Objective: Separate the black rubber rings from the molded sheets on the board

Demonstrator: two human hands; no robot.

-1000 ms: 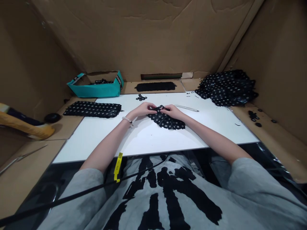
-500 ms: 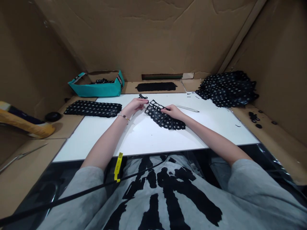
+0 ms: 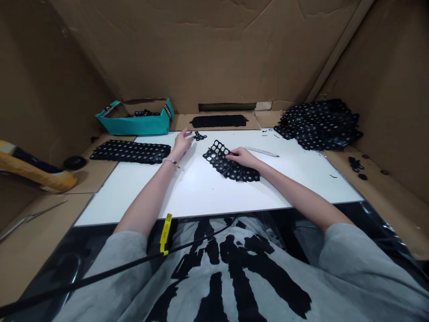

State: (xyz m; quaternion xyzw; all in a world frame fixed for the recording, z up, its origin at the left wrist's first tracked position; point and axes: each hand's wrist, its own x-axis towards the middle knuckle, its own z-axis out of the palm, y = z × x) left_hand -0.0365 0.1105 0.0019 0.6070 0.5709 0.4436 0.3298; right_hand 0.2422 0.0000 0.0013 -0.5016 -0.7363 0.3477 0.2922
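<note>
My right hand (image 3: 244, 158) pinches the upper edge of a black perforated sheet (image 3: 231, 167), which lies aslant on the white board (image 3: 187, 197). Round holes fill the sheet in rows; white shows clearly through those at its far left corner. Off to the left, my left hand (image 3: 182, 144) is empty, its fingers apart and stretched forward. Just right of those fingers is a small cluster of black rings (image 3: 200, 136). A second perforated sheet (image 3: 130, 152) lies flat by my left wrist.
A teal open box (image 3: 134, 126) with black rings inside stands back left. At back right is a pile of perforated sheets (image 3: 318, 124). A pen (image 3: 262, 152) lies beyond my right hand, tweezers (image 3: 33, 218) at far left. Cardboard walls (image 3: 208, 58) enclose the board.
My left hand has let go near the sheet's far corner and moved left, its fingers spreading. My right hand keeps its hold, and the sheet's corner now lies flatter.
</note>
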